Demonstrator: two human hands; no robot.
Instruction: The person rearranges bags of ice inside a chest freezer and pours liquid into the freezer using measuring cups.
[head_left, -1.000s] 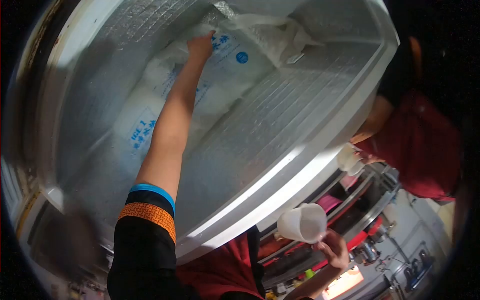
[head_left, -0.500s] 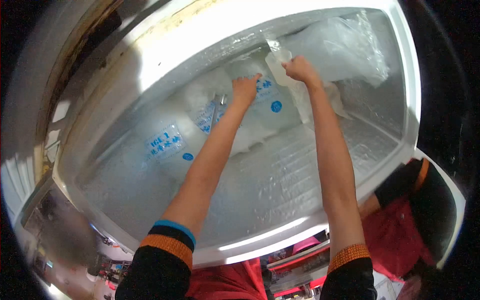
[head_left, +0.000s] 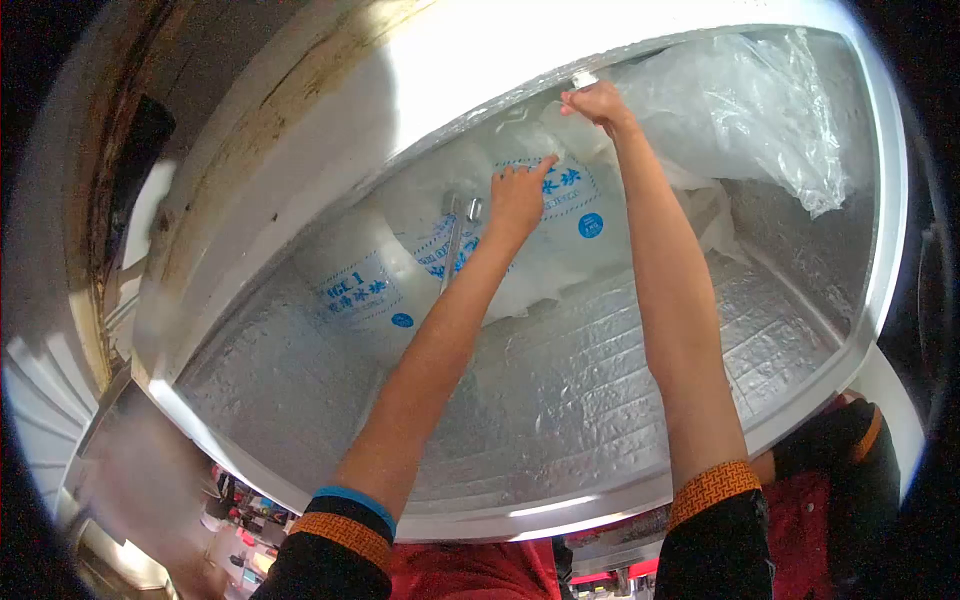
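Observation:
My left hand (head_left: 517, 200) lies on a clear plastic ice bag (head_left: 565, 212) with blue print, thumb stretched out to the side; its fingertips press down on the plastic. Higher and to the right, my right hand (head_left: 598, 104) is closed in a fist. A white plastic scoop (head_left: 584, 78) shows just above the fist, most of it hidden. Metal tongs (head_left: 456, 240) rest on the bags left of my left hand. Another printed ice bag (head_left: 365, 295) lies further left.
The white chest freezer's rim (head_left: 885, 270) surrounds everything, with a ridged metal floor (head_left: 560, 390) nearer me. A crumpled clear plastic bag (head_left: 750, 110) fills the back right corner. Someone's dark sleeve with an orange band (head_left: 845, 440) is outside, lower right.
The camera view has shifted. My right hand has turned and moved up toward the back wall, and the scoop that hung beside it is now mostly hidden. My left hand stays on the bag.

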